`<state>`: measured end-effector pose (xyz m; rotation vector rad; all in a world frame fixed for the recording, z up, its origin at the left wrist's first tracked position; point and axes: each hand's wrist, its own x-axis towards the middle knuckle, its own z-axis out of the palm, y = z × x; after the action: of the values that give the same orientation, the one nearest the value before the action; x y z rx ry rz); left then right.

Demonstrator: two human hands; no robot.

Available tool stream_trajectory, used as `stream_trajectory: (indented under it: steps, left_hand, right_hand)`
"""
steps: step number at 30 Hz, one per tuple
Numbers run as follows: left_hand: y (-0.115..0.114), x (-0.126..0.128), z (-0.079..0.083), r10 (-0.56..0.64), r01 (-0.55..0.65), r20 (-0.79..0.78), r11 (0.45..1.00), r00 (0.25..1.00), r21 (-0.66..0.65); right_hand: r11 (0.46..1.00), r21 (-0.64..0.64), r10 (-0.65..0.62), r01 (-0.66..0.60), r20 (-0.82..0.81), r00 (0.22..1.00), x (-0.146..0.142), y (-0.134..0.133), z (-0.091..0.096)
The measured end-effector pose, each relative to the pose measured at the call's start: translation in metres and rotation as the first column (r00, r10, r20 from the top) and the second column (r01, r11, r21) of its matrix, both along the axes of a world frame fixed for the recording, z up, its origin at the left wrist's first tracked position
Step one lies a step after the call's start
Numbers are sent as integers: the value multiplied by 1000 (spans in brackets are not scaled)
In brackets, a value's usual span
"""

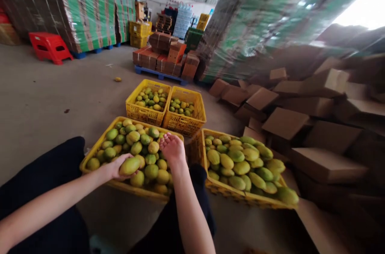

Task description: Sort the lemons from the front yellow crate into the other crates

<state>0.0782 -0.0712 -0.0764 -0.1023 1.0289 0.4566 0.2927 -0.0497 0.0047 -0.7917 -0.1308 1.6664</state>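
Observation:
My left hand point(116, 167) is wrapped round a green-yellow mango point(130, 166), held just above the near edge of a yellow crate point(90, 156) heaped with mangoes. My right hand point(172, 148) hovers over the right side of the same crate, fingers curled together towards the fruit; I cannot make out whether anything is in them. A second yellow crate point(198, 150) of larger mangoes stands to the right of it.
Two smaller yellow crates point(144, 114) point(185, 121) of mangoes stand behind. Loose cardboard boxes point(285, 121) are piled at the right. Wrapped pallet stacks point(90, 5) rise at left and right, a red stool point(49, 45) stands at the far left, and brown boxes point(164, 57) sit on a blue pallet.

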Motion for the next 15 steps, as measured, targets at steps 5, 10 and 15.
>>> stream_trajectory:
  steps: [5,10,15]
  left_hand:
    - [-8,-4,4,-86,88,-124,996,989,8]
    - [1,2,18,-123,120,-232,992,965,-27]
    - [27,29,21,-147,152,-237,988,960,0]
  right_hand:
    - [996,-74,-55,51,-55,997,-6,2,2]
    - [993,-109,22,-35,-112,993,-18,4,1]
    - [993,-77,82,-93,-143,986,-25,3,3]
